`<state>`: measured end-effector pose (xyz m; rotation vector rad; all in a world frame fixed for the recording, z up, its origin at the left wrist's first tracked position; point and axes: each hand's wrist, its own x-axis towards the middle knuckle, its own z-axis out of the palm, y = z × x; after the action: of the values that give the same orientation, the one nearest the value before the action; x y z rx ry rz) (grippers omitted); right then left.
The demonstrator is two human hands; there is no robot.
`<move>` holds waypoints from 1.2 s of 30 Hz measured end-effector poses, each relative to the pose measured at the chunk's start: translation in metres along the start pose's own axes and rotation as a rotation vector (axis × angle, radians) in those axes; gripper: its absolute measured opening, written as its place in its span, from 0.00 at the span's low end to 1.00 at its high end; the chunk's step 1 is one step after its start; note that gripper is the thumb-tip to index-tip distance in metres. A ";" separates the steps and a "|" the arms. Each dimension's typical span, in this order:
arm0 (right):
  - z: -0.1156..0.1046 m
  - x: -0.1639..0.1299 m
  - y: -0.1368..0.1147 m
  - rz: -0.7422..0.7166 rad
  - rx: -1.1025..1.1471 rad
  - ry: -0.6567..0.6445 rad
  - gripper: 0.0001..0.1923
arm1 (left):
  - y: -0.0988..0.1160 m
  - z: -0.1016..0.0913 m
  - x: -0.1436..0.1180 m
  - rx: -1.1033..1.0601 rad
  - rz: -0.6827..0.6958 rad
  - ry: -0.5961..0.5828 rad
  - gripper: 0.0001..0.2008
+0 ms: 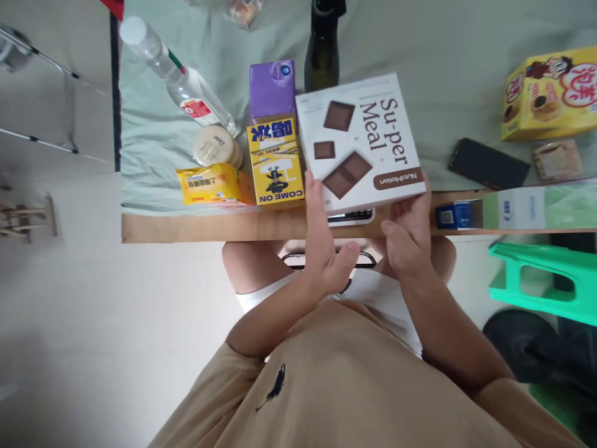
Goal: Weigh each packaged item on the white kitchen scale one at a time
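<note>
A white box of chocolate meal bars (347,143), printed "Su-per Meal", is tilted above the table's front edge. My right hand (410,233) grips its lower right corner, with some fingers hidden beneath it. Against the box's lower left edge lie the straight fingers of my left hand (321,239), its thumb spread apart. A yellow box (276,163) marked "COME ON" stands just left, with a purple box (272,90) behind it. Partly under the white box, a device with dark keys (352,217) shows. Behind rises a dark bottle (323,59).
Left on the cloth-covered table (443,37) are a clear bottle (196,93), a round jar (217,147) and a yellow packet (209,184). To the right sit a yellow carton (550,93), a black case (488,163) and a long green-white box (541,205). A green stool (508,286) stands below.
</note>
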<state>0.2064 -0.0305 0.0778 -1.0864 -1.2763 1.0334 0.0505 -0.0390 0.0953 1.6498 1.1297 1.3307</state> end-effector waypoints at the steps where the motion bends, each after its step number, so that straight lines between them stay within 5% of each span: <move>1: -0.008 0.000 0.008 0.016 -0.035 0.020 0.39 | -0.009 0.007 -0.001 -0.031 0.010 0.003 0.40; 7: -0.027 0.003 0.054 0.023 -0.070 0.040 0.38 | -0.053 0.030 -0.002 -0.055 0.057 0.015 0.37; 13: -0.026 -0.003 0.077 0.003 -0.048 -0.015 0.39 | -0.078 0.018 -0.001 -0.029 0.052 0.063 0.35; 18: -0.022 -0.005 0.086 0.014 -0.080 0.009 0.39 | -0.083 0.010 -0.005 -0.024 0.024 0.061 0.35; 21: -0.024 -0.004 0.081 -0.025 -0.150 0.059 0.37 | -0.076 0.009 -0.019 0.023 0.099 0.180 0.33; 24: -0.034 -0.010 0.073 -0.038 -0.309 0.257 0.20 | -0.076 0.000 -0.037 0.152 0.162 0.258 0.25; 26: -0.042 -0.017 0.070 0.004 -0.413 0.343 0.13 | -0.083 -0.012 -0.044 0.229 0.158 0.214 0.20; 30: -0.052 -0.024 0.072 0.083 -0.499 0.232 0.24 | -0.104 -0.033 -0.043 0.335 0.113 0.072 0.26; 36: -0.052 -0.016 0.081 0.156 -0.552 0.139 0.24 | -0.115 -0.029 -0.039 0.506 0.099 -0.035 0.23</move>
<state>0.2588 -0.0320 -0.0043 -1.6678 -1.4174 0.7113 -0.0031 -0.0345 -0.0176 2.1003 1.4636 1.1253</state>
